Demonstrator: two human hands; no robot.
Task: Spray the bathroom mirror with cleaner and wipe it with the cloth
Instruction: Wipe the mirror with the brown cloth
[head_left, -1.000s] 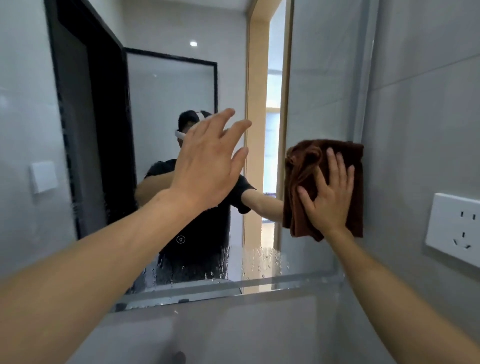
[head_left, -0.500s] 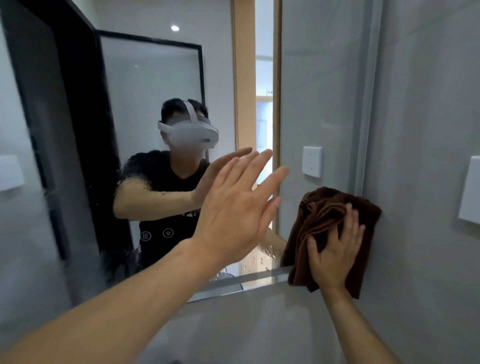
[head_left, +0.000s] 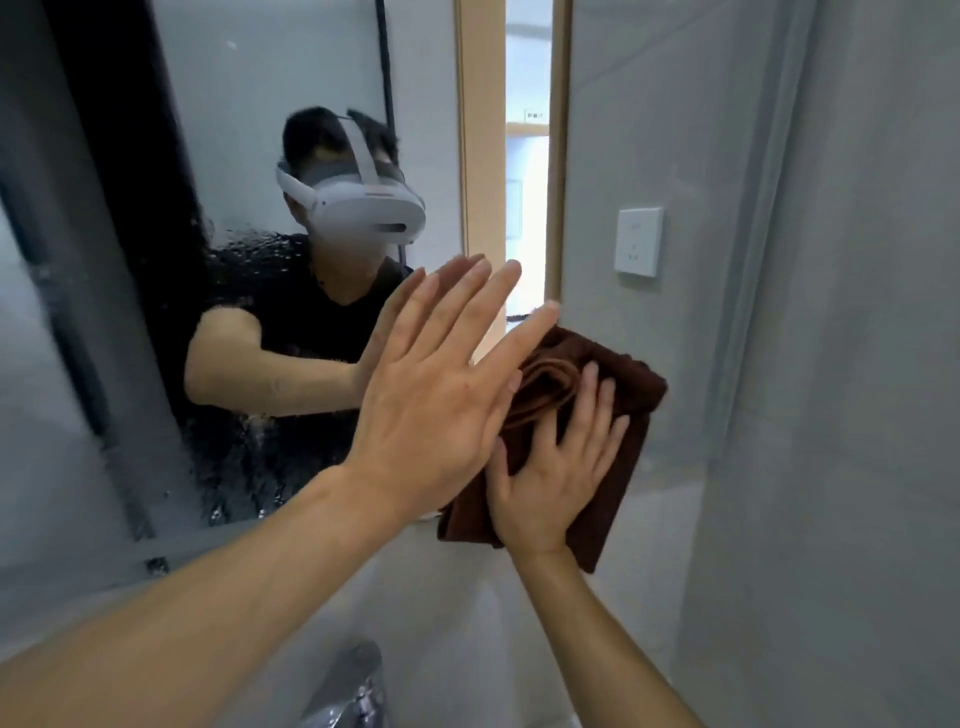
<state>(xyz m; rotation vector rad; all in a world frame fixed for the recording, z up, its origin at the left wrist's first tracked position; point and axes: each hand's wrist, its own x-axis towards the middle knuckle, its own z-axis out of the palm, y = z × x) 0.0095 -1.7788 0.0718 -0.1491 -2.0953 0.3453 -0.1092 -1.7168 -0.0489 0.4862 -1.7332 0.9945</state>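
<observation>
Pressing flat with straight, spread fingers, the right hand (head_left: 553, 467) holds the brown cloth (head_left: 613, 457) against the lower right corner of the mirror (head_left: 311, 62). The cloth is crumpled in folds and juts past the fingertips. The left hand (head_left: 436, 400), fingers straight and together, holds nothing beside it; droplets streak the glass.

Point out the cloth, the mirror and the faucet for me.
cloth (head_left: 631, 395): head view, upper right fold beside the fingers.
mirror (head_left: 291, 67): head view, upper glass above the reflection.
faucet (head_left: 350, 686): head view, metal top at the bottom edge.
</observation>
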